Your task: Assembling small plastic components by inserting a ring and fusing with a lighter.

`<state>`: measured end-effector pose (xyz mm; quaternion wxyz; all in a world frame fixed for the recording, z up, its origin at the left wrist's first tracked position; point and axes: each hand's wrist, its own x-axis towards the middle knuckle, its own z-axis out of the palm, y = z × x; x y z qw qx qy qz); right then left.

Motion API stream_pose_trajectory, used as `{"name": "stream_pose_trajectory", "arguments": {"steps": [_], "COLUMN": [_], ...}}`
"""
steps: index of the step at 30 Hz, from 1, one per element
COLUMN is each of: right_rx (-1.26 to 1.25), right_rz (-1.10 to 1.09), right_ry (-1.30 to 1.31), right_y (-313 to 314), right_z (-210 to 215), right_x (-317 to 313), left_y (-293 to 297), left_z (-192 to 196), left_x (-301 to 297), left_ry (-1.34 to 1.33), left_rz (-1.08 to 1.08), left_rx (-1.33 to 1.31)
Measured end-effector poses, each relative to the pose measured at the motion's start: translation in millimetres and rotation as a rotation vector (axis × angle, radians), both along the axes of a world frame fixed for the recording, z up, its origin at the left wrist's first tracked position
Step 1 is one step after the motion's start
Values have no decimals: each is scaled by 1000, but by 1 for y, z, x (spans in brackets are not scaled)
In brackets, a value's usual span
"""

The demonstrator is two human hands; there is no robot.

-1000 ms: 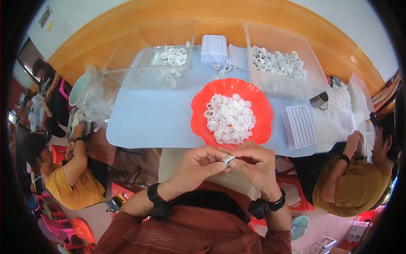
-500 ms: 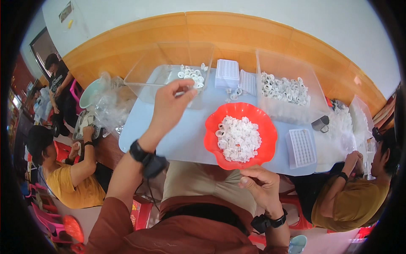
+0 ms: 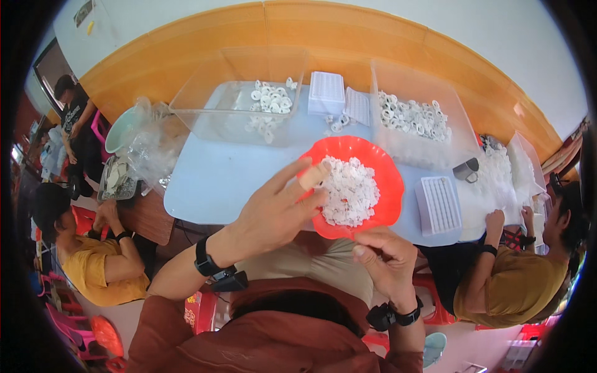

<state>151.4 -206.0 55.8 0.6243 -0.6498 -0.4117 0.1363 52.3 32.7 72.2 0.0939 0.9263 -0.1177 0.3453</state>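
A red wavy-rimmed bowl (image 3: 390, 186) holds a heap of small white plastic pieces (image 3: 350, 193). My left hand (image 3: 273, 208) reaches over the bowl's left side with its fingers stretched out and apart. A pale beige wrap shows on one of its fingers; the fingertips are slightly blurred and nothing can be seen held in them. Close to the bowl's near rim, my right hand (image 3: 388, 261) is closed in a pinch of thumb and forefinger. Whatever lies in that pinch is too small to name.
On the light blue tabletop (image 3: 205, 180) stand two clear bins with white ring-shaped parts: the left bin (image 3: 202, 115) and right bin (image 3: 423, 87). White grid trays (image 3: 326, 93), another tray (image 3: 438, 205) and a grey mug (image 3: 466, 170) are there too. Co-workers sit left (image 3: 102, 267) and right (image 3: 516, 280).
My left hand has come back from the left clear bin to the red bowl, its fingers now spread. My right hand remains pinched at the near rim. The view has shifted slightly.
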Motion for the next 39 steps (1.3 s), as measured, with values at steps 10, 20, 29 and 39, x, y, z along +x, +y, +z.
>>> {"name": "stream_pose_trajectory", "arguments": {"steps": [10, 20, 29, 39], "right_rx": [-2, 0, 89, 286], "right_rz": [30, 32, 85, 199], "right_ry": [-389, -414, -418, 119], "right_y": [12, 4, 2, -15], "right_z": [43, 25, 10, -7], "right_x": [4, -5, -13, -11], "left_y": [-29, -39, -41, -56], "left_z": [-1, -6, 0, -6], "left_x": [-18, -20, -36, -57], "left_ry": [34, 129, 270, 388], "left_rz": [-205, -317, -405, -971], "left_rx": [234, 64, -551, -1822]}}
